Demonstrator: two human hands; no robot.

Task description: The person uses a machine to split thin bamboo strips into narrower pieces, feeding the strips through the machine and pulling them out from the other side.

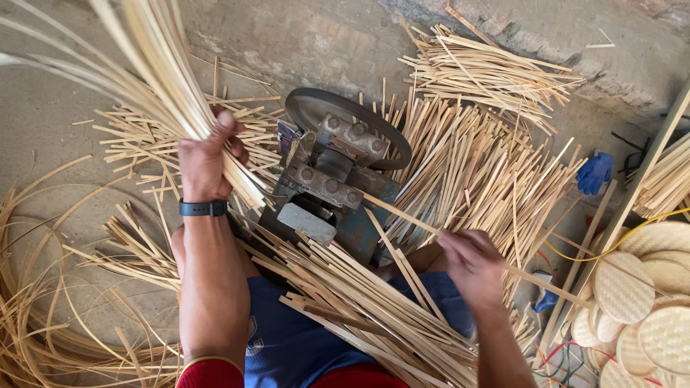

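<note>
The left hand [205, 162] is clenched round a bundle of strips [154, 61], raised beside the machine [334, 179]. The right hand [471, 262] pinches one strip [410, 219] (slanting from the machine), above cut pieces [359, 302] on the lap.

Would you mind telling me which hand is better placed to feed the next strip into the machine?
Probably the right hand: its fingers already pinch a strip that runs toward the machine. The left hand is full, gripping a bundle held off to the side.
</note>
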